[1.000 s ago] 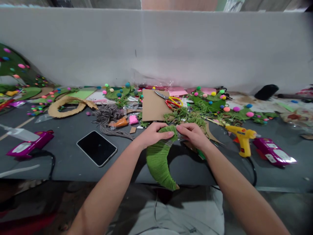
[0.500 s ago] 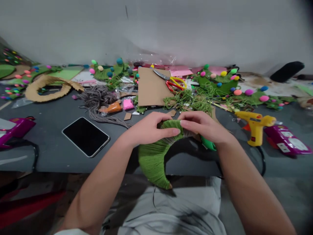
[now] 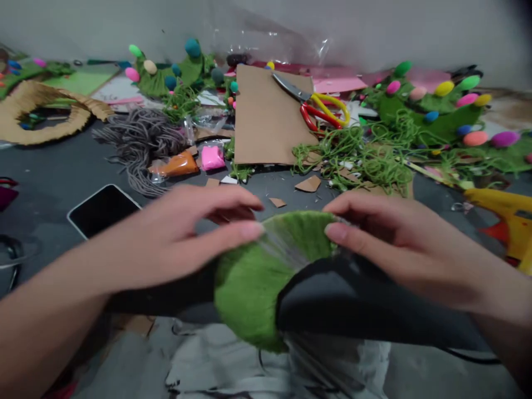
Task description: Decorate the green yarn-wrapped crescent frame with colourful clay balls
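Observation:
A crescent wrapped in green yarn [image 3: 249, 288] is held up over the table's front edge, with a greyish strip showing across its upper part. My left hand [image 3: 178, 233] grips its upper left edge, thumb on the near face and fingers behind. At the crescent's right end, my right hand [image 3: 386, 244] pinches it between thumb and fingers. The fingertips behind the crescent are partly hidden, and its lower part is blurred.
Beyond my hands lie scissors [image 3: 310, 100] on a cardboard sheet [image 3: 266, 127], green yarn scraps [image 3: 374, 152] and grey yarn [image 3: 141, 138]. A phone [image 3: 103, 210] lies left; a yellow glue gun [image 3: 513, 221] stands right. A straw-coloured ring [image 3: 41, 133] sits far left.
The view has moved closer to the table. My hands have spread apart along the crescent, uncovering its grey strip. Both still hold it.

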### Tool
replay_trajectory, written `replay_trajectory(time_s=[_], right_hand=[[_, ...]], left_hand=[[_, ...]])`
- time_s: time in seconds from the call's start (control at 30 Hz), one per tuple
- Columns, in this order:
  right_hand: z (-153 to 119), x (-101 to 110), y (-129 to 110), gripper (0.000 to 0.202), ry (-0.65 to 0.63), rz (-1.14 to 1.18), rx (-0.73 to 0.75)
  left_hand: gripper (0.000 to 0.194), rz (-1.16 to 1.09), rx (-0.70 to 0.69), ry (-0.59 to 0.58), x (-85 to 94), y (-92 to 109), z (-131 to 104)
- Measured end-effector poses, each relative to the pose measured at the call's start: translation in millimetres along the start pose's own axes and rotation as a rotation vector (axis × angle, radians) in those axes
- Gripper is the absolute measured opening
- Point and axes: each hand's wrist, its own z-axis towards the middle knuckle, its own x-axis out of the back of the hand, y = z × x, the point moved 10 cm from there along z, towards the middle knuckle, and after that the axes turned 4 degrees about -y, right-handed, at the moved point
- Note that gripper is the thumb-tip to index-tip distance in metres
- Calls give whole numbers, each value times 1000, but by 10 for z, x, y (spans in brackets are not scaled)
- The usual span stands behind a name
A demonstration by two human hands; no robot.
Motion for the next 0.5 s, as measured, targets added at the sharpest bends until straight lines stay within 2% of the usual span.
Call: replay_trajectory(time_s=[0.03, 0.1, 0.13, 0.2, 0.27, 0.33, 0.43, 0.5], right_hand=[[42, 51, 81, 24, 7, 27, -7], [139, 130, 252, 28, 14, 81, -53], [187, 155, 325, 30, 20, 101, -84], [270, 180, 416, 34, 51, 127, -136], [318, 182, 464, 37, 106, 164, -177], [325, 157, 529, 37, 153, 243, -224], [282, 95, 679, 30, 170, 384, -289], [249, 87, 767, 25, 171, 435, -301]], left_hand=[[36, 49, 11, 80, 206, -100, -29], [36, 119, 55, 160, 497, -288, -43], [33, 123, 39, 199, 603, -320, -24], [24, 101, -47, 240, 692, -282, 75], [17, 59, -139, 218, 634, -195, 229], [17, 47, -175, 195, 532, -154, 372], [22, 61, -157, 171, 375, -202, 472], [34, 52, -131, 148, 274, -270, 460]])
